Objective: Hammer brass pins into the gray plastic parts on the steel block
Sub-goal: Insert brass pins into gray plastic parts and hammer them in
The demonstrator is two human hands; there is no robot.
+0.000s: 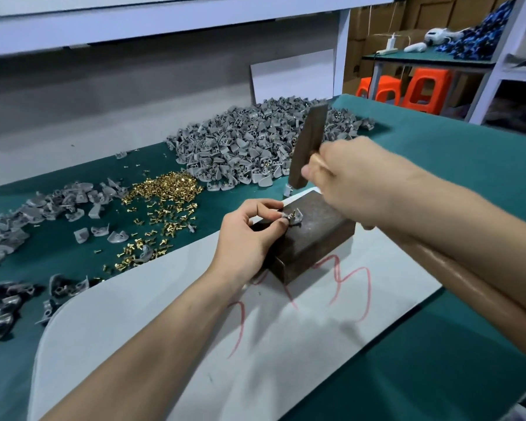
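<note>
Your left hand (pixel 246 235) pinches a gray part (pixel 298 219) on the steel block (pixel 316 232) at frame centre, a brass pin (pixel 293 213) standing in it. Your right hand (pixel 346 177) grips the hammer (pixel 308 141), raised above the block. The big heap of parts (pixel 255 141) at upper centre and the loose pins (pixel 164 189) suggest plenty is left to do. The left-edge pile (pixel 43 211) may be finished pieces, but it is too blurred to tell.

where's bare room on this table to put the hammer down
The white sheet between the steel block and the table's near edge is bare. The green mat right of the big gray parts heap is bare too. Crowded: left of the block, scattered brass pins and more gray parts.
</note>
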